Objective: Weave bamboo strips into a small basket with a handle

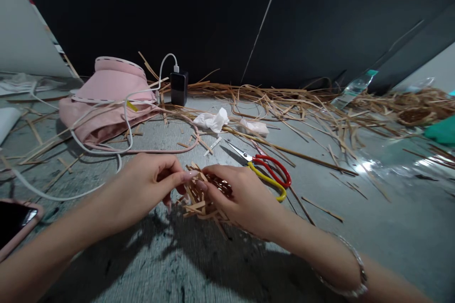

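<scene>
A small woven piece of tan strips (199,207), perhaps bamboo or rattan, is held between both hands above the grey surface. My left hand (149,184) pinches at its upper left edge, thumb and forefinger closed by the strip ends. My right hand (238,194) wraps over its right side, the thumb pressed near the left thumb. The palm hides much of the weave, and loose ends stick out below. Just beyond the right hand lie scissors (265,164) with one red and one yellow handle, their blades pointing up and left.
Loose strips (284,99) lie heaped along the dark wall. A pink visor hat (110,90), a black power bank (178,88) with a white cable, and crumpled tissue (213,120) stand behind. A phone (16,227) lies left, a plastic bottle (355,89) far right.
</scene>
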`<state>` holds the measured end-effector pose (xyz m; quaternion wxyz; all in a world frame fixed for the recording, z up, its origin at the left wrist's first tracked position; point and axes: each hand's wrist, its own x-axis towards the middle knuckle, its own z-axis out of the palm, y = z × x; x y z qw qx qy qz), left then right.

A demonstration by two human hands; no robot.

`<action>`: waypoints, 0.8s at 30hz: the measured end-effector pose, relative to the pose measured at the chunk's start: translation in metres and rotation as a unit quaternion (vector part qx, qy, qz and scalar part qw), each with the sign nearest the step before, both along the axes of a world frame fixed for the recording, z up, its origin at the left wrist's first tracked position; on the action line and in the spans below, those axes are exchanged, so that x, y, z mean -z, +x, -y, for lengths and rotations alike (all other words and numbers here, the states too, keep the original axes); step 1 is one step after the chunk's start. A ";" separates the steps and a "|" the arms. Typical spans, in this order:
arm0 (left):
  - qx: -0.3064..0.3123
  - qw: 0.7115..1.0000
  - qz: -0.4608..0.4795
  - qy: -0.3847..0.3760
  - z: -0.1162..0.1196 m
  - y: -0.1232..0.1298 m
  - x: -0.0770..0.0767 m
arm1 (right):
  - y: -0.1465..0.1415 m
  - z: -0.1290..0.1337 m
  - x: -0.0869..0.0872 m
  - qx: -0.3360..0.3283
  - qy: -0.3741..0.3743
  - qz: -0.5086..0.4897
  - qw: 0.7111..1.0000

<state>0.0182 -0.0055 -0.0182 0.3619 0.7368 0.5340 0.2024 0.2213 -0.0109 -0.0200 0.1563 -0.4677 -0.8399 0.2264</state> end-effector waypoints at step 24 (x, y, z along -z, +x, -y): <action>0.100 0.965 -0.147 0.195 -0.002 0.005 0.011 | -0.001 0.002 0.003 -0.004 -0.002 0.020 1.000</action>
